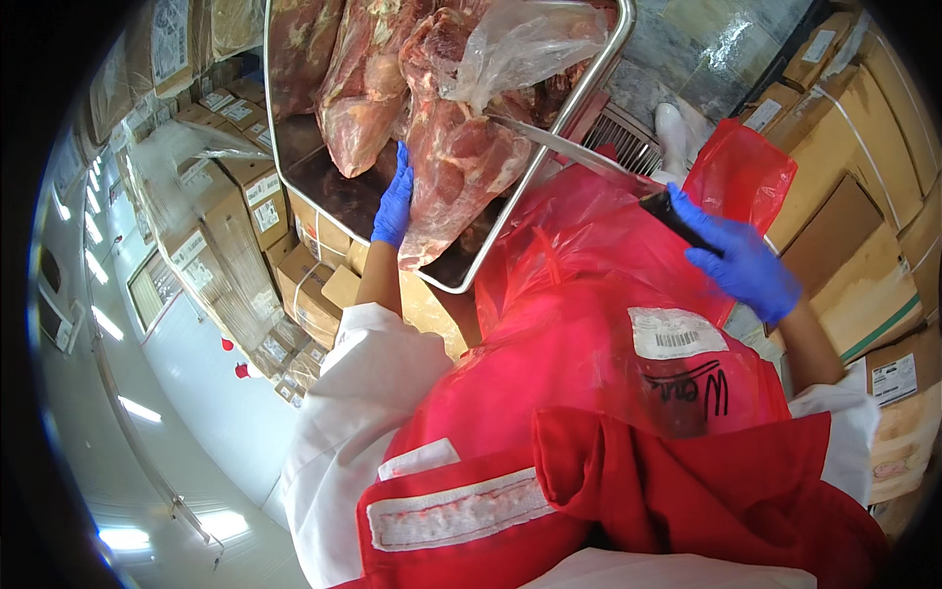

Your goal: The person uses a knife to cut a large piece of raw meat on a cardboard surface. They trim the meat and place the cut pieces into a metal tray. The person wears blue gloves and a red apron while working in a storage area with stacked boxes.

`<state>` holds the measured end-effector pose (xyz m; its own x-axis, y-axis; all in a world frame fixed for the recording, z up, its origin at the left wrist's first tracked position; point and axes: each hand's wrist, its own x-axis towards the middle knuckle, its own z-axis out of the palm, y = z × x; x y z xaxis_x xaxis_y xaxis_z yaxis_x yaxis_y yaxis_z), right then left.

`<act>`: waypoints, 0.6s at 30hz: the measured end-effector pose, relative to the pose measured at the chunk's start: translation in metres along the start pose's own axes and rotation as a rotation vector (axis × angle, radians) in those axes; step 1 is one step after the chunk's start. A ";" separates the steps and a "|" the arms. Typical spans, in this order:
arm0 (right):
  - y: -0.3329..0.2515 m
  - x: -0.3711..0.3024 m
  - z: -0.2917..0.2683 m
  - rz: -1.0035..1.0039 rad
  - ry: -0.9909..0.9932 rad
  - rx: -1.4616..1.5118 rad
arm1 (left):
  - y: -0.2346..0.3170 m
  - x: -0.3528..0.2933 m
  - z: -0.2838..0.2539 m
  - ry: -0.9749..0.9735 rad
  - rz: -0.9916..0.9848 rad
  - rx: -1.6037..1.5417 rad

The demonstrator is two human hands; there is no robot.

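A deep metal tray (pixel 470 273) holds several large pieces of raw red meat. My left hand (pixel 394 204), in a blue glove, rests along the left side of the nearest meat piece (pixel 461 182), its fingers stretched out and flat. On the right, my right hand (pixel 743 260), also gloved in blue, is wrapped round the black handle of a long knife (pixel 579 153). The blade crosses the tray's right rim, and its tip lies at the upper right of that piece; whether it cuts in, I cannot tell. Crumpled clear plastic film (pixel 525 47) partly covers the meat.
Wrapped stacks of cardboard boxes (pixel 221 236) stand to the left, and more cartons (pixel 844 187) on the right. A red plastic apron (pixel 579 324) covers my front. Beyond the tray's right side are a floor grate (pixel 620 137) and a white boot (pixel 672 137).
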<state>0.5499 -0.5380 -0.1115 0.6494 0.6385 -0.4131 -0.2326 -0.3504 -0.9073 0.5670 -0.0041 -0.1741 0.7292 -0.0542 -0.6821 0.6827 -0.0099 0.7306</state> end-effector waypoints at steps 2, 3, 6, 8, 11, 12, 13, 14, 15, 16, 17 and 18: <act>-0.027 0.004 -0.042 0.095 -0.139 0.023 | -0.004 0.003 -0.005 -0.012 -0.073 -0.445; -0.038 0.007 -0.058 0.119 -0.189 0.006 | -0.008 0.003 -0.012 -0.003 -0.071 -0.205; -0.060 0.024 -0.079 0.109 -0.242 -0.188 | -0.023 -0.013 -0.020 0.134 -0.215 0.127; -0.083 0.037 -0.096 0.219 -0.307 -0.246 | -0.003 -0.024 0.006 0.346 -0.490 -0.130; -0.124 0.058 -0.116 0.384 -0.406 -0.296 | -0.050 -0.056 -0.052 0.378 -0.691 -0.261; -0.129 0.063 -0.117 0.430 -0.413 -0.303 | -0.058 -0.061 -0.060 0.410 -0.731 -0.256; -0.131 0.066 -0.116 0.419 -0.414 -0.293 | -0.066 -0.067 -0.067 0.443 -0.772 -0.250; -0.133 0.066 -0.115 0.410 -0.415 -0.288 | -0.072 -0.070 -0.071 0.473 -0.811 -0.250; -0.131 0.059 -0.111 0.382 -0.392 -0.288 | -0.075 -0.070 -0.072 0.458 -0.829 -0.276; -0.129 0.052 -0.105 0.355 -0.371 -0.283 | -0.078 -0.071 -0.073 0.444 -0.847 -0.303; -0.116 0.038 -0.092 0.298 -0.322 -0.286 | -0.076 -0.071 -0.073 0.432 -0.858 -0.328; -0.107 0.028 -0.076 0.286 -0.289 -0.263 | -0.072 -0.070 -0.066 0.420 -0.813 -0.314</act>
<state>0.6480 -0.5344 -0.0199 0.3497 0.6424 -0.6819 -0.1571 -0.6774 -0.7187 0.4694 0.0662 -0.1808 -0.0557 0.2136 -0.9753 0.9230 0.3836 0.0313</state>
